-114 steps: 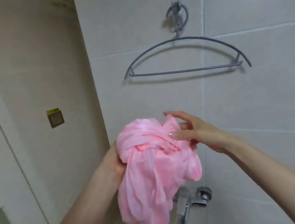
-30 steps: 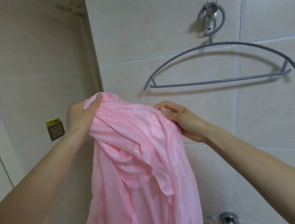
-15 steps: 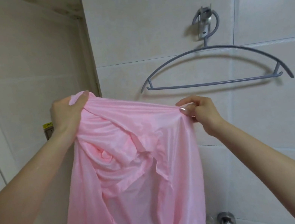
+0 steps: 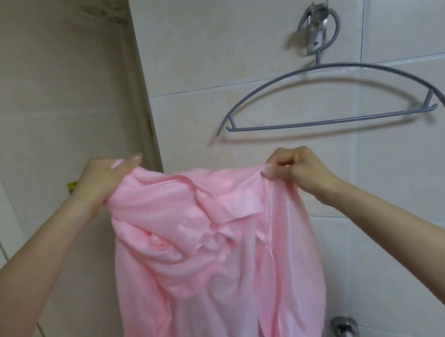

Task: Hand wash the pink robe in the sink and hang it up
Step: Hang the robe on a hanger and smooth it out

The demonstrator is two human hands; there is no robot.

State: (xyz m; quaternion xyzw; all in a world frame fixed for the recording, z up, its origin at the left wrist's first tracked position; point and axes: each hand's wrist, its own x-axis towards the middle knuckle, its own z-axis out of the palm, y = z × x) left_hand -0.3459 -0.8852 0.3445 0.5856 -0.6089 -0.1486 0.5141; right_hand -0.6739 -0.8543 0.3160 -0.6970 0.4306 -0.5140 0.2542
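Here, in the head view, the pink robe [image 4: 216,258] hangs spread out below and to the left of the grey hanger [image 4: 326,72], not touching it. The left hand [image 4: 101,180], farthest left of the hanger, grips one top corner of the cloth with curled fingers. The right hand [image 4: 296,170], just under the hanger's left end, pinches the other top corner. The hanger hangs from a metal hook [image 4: 317,23] on the tiled wall [image 4: 221,34]. A tap fitting [image 4: 340,334] sits well below the hanger.

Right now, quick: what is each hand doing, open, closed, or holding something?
Left hand: closed, gripping the pink robe at its top edge.
Right hand: closed, pinching the robe's other top corner.
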